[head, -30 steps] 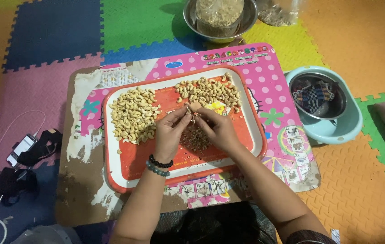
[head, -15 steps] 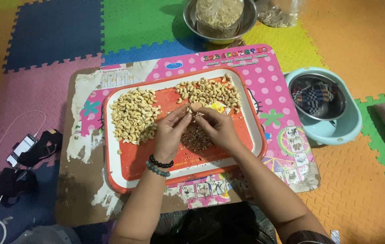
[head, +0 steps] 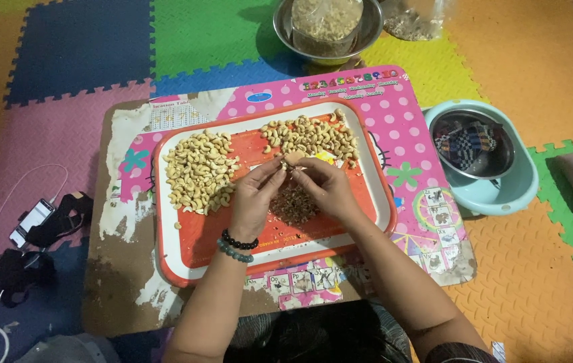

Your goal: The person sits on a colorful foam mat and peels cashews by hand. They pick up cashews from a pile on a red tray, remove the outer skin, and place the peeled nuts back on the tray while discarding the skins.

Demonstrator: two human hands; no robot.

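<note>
Cashew (head: 292, 161) pinched between both hands' fingers (head: 274, 173), curved, pale

Bare tray floor (head: 206, 235) below left hand (head: 254, 196), nut piles (head: 196, 171) flanking left and above, bowl (head: 481, 158) well right of right hand (head: 323, 188)

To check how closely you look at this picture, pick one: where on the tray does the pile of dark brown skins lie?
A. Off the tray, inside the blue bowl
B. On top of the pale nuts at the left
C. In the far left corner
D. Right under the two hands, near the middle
D: the brown skins lie mid-tray, just below the left hand and right hand, between the two nut piles.
</note>
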